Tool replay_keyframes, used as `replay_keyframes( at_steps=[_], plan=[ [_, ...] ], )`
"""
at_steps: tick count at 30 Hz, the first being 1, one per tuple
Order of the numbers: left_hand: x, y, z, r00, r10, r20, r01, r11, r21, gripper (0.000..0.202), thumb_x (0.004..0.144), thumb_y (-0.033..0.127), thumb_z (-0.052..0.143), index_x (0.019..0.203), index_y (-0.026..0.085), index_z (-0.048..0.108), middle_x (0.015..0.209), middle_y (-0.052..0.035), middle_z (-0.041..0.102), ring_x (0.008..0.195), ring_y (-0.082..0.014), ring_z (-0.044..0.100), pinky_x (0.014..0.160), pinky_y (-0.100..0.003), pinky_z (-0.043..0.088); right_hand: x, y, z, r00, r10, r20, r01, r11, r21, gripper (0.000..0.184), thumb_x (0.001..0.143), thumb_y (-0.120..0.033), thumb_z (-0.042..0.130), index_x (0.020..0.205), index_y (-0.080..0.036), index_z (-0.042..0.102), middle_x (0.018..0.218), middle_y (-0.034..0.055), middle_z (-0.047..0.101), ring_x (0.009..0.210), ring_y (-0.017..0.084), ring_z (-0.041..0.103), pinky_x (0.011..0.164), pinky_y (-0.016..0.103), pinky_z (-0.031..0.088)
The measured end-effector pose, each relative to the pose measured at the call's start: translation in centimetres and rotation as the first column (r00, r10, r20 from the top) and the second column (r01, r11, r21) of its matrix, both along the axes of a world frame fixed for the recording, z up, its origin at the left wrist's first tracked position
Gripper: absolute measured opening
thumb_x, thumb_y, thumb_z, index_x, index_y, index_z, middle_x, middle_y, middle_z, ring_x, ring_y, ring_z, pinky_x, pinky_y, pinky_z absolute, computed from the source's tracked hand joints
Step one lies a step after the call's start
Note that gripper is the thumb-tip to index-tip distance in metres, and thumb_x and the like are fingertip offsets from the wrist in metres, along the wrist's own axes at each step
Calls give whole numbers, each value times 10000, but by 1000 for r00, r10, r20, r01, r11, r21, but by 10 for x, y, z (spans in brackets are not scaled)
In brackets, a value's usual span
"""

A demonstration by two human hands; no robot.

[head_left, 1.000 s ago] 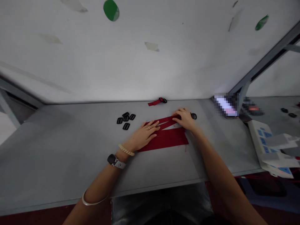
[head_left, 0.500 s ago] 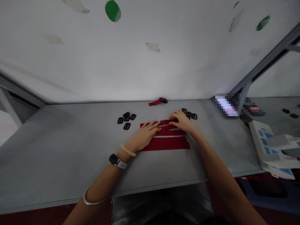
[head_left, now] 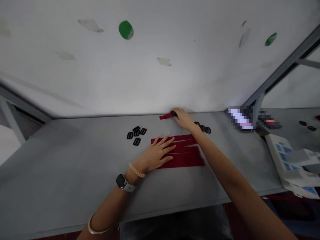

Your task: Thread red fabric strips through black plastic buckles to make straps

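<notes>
Several red webbing strips (head_left: 185, 153) lie side by side on the grey table (head_left: 75, 166). My left hand (head_left: 157, 153) rests flat on their left ends, fingers spread, a ring on one finger. My right hand (head_left: 183, 118) reaches to the back of the table and touches a short red strap with a black buckle (head_left: 168, 115) by the wall; its fingers curl over the buckle end. A cluster of black plastic slide buckles (head_left: 136, 133) lies left of the strips, and another small group of black rings (head_left: 203, 128) sits right of my right wrist.
A white wall (head_left: 150, 66) with tape marks and green stickers rises behind the table. At the right stand a grey metal post (head_left: 280, 71), a blurred device (head_left: 241, 118) and papers with blue shapes (head_left: 287, 156). More black parts (head_left: 307, 126) lie far right.
My right hand has left the red strips and reached back to the short strap by the wall. The strips now lie straight and parallel. The left hand stays on them.
</notes>
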State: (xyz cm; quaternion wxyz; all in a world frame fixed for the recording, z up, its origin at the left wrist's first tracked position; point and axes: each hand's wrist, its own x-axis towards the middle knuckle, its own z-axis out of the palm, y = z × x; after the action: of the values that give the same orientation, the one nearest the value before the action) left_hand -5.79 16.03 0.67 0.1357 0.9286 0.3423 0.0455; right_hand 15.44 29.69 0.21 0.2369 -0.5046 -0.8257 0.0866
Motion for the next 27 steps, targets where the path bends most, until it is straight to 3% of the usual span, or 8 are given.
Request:
replay_keyframes(
  at_steps=[3, 6, 11, 16, 21, 27],
  plan=[
    [-2, 0, 2, 1000, -1, 16, 1, 1000, -12, 466, 1004, 444, 409, 1413, 239, 496, 1598, -44, 304, 1508, -283, 174, 1203, -587, 153, -6, 10, 0, 1000, 6, 17, -6, 1000, 11, 355, 840, -78, 528, 1185, -96, 607, 1233, 173, 614, 1200, 301, 524, 1042, 479, 417],
    [-3, 0, 5, 1000, -22, 11, 22, 999, -24, 451, 994, 412, 449, 1407, 239, 501, 1582, -47, 338, 1501, -289, 202, 1199, -605, 146, -2, 10, -4, 1000, -6, 8, 6, 1000, 17, 252, 819, -105, 597, 1067, -106, 636, 1146, 166, 622, 1150, 312, 530, 1013, 496, 428],
    [-4, -2, 10, 999, -45, 2, 45, 998, -52, 431, 980, 349, 491, 1405, 281, 500, 1581, -38, 343, 1497, -294, 216, 1187, -632, 151, 0, 9, -9, 998, 21, -52, -21, 1000, -4, 290, 819, -134, 645, 1104, -141, 588, 1144, 122, 637, 1095, 261, 565, 971, 430, 455],
    [-5, -1, 5, 999, -44, -14, 43, 995, -94, 476, 974, 434, 485, 1434, 316, 454, 1592, -13, 323, 1501, -297, 200, 1186, -630, 164, -9, 6, -9, 995, 3, -99, -5, 1000, -17, 285, 812, -165, 676, 1087, -127, 609, 1073, 134, 669, 1044, 268, 582, 943, 431, 453],
    [-5, -1, 2, 999, 20, -43, -24, 995, -98, 557, 957, 455, 510, 1469, 266, 403, 1612, -35, 269, 1509, -298, 166, 1201, -591, 161, -8, -13, -7, 991, 0, -131, -6, 999, -46, 124, 784, -160, 699, 905, -166, 674, 952, 91, 700, 960, 253, 606, 913, 420, 458],
    [-8, 0, 3, 999, -31, -32, 28, 995, -99, 565, 942, 531, 503, 1460, 317, 427, 1627, -48, 218, 1510, -325, 148, 1193, -598, 155, 10, -51, -5, 970, -89, -227, 74, 994, -75, 241, 796, -238, 697, 1026, -170, 680, 1021, 95, 719, 924, 235, 637, 811, 378, 500]
  ],
)
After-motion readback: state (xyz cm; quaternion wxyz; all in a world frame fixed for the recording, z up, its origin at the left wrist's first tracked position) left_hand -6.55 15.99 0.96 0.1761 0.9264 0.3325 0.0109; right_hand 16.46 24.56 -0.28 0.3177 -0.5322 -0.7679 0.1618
